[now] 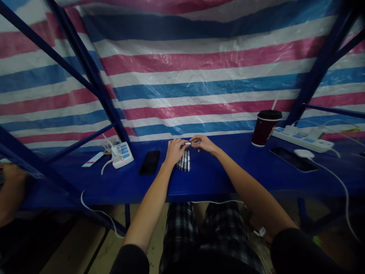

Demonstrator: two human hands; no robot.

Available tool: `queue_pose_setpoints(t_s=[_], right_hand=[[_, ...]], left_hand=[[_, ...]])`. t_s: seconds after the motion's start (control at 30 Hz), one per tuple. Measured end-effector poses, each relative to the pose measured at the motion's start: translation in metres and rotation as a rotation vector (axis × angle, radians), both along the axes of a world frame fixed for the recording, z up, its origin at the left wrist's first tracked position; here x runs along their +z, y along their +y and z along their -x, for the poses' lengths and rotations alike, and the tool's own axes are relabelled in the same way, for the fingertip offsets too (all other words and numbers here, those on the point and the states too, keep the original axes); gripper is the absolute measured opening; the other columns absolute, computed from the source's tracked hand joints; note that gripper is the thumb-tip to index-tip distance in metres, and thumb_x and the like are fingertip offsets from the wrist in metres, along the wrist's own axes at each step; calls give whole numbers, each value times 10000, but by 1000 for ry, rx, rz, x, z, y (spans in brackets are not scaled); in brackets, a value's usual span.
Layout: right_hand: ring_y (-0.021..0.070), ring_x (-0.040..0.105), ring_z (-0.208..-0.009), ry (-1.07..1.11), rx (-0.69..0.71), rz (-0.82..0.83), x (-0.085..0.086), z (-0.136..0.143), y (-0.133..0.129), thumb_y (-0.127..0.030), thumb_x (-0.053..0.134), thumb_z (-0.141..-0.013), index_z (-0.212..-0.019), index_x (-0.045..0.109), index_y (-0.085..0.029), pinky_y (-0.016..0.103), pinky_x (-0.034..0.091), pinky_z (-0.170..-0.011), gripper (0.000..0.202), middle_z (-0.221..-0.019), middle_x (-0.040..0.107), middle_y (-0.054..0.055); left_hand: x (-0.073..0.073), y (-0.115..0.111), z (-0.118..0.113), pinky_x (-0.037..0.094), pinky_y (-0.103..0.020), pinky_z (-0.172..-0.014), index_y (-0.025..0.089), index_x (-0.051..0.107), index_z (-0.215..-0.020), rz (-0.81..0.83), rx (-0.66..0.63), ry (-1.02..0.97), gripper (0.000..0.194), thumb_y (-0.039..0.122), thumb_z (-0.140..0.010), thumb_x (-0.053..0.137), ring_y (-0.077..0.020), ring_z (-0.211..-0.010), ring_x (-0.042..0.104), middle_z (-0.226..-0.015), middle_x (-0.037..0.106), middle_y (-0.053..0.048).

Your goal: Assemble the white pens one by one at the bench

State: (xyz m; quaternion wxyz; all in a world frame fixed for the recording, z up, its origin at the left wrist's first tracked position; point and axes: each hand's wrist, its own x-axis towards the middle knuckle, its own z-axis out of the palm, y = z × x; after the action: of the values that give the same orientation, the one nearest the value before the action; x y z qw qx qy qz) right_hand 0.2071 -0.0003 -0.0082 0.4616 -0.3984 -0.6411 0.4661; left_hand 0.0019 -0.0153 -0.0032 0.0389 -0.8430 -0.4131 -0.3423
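Several white-and-dark pens point(184, 163) lie side by side on the blue table point(205, 182), pointing away from me. Just beyond them, a short white length of another pen point(188, 143) shows level between my two hands. My left hand point(175, 149) is closed round its left end, which the fingers hide. From the other side, the fingertips of my right hand point(203, 144) pinch the right end. The far tips of the row of pens sit beneath my left fingers.
A black phone point(149, 162) and a white power strip point(123, 155) lie to the left. On the right stand a lidded dark cup point(265, 128) with a straw, another phone point(293, 159) under a white charger point(303, 153), and a long power strip point(303, 139). Another person's hand point(13, 177) is far left.
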Motion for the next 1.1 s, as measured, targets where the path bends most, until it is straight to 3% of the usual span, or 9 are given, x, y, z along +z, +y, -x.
queue_pose_setpoints(t_s=[0.07, 0.2, 0.33, 0.4, 0.5, 0.57, 0.67, 0.83, 1.1], right_hand=[[126, 643, -644, 26, -28, -36, 0, 0, 0, -113, 788, -737, -1031, 675, -142, 189, 516, -442, 317, -920, 718, 62], [123, 619, -563, 5, 4, 9, -4, -1, 3, -250, 735, -835, -1017, 669, -133, 192, 471, -399, 226, -823, 725, 65], [130, 608, -558, -48, -24, -48, -7, -7, 9, -214, 790, -742, -933, 715, -136, 205, 454, -420, 219, -810, 744, 71], [147, 637, -610, -68, -76, -127, -7, -10, 13, -180, 820, -673, -921, 738, -149, 223, 482, -481, 263, -840, 754, 68], [194, 694, -759, -50, -112, -269, -6, -12, 15, -142, 843, -586, -885, 756, -164, 295, 557, -694, 312, -840, 760, 58], [221, 711, -836, 8, -98, -316, -3, -11, 13, -149, 856, -556, -883, 757, -169, 342, 561, -802, 343, -838, 762, 57], [234, 717, -827, 128, -68, -278, 3, -10, 8, -195, 883, -536, -932, 748, -173, 368, 566, -798, 419, -868, 774, 66], [215, 712, -825, 392, -128, -191, 11, -14, 1, -255, 921, -538, -994, 727, -182, 352, 554, -798, 501, -900, 784, 65], [153, 648, -723, 613, -190, -151, 16, -19, 4, -307, 915, -612, -939, 749, -174, 306, 542, -726, 389, -879, 749, 54]], left_hand=[[0, 0, 0, 387, -419, -950, 275, 750, -1122, 3, 11, -3, 224, 367, -996, 589, -261, -1063, 619, -1036, 746, -57], [0, -1, 1, 378, -416, -950, 278, 757, -1123, 16, 9, 13, 240, 387, -998, 583, -259, -1049, 613, -1030, 747, -57], [0, 1, 2, 363, -416, -974, 279, 767, -1115, 34, 18, 3, 238, 379, -994, 588, -264, -1088, 596, -1050, 746, -58], [0, 2, 2, 358, -423, -992, 266, 773, -1099, 35, 26, -6, 233, 365, -991, 592, -275, -1121, 584, -1083, 743, -68], [-1, 2, 1, 368, -432, -1008, 251, 742, -1187, 39, -10, -23, 270, 339, -1002, 566, -280, -1107, 600, -1094, 738, -77], [-2, 1, 1, 407, -407, -981, 256, 688, -1293, 63, -92, -58, 324, 314, -1020, 523, -266, -1074, 629, -1121, 728, -79], [-2, 0, 0, 453, -362, -945, 265, 668, -1311, 98, -204, -120, 338, 292, -1035, 473, -250, -1090, 646, -1205, 699, -83], [-1, -1, -1, 467, -364, -960, 237, 687, -1239, 112, -211, -196, 294, 274, -1014, 503, -254, -1090, 652, -1210, 700, -87], [-2, -2, -4, 506, -310, -807, 215, 711, -1169, 246, -248, -329, 258, 283, -957, 581, -221, -871, 680, -1032, 718, -81]])
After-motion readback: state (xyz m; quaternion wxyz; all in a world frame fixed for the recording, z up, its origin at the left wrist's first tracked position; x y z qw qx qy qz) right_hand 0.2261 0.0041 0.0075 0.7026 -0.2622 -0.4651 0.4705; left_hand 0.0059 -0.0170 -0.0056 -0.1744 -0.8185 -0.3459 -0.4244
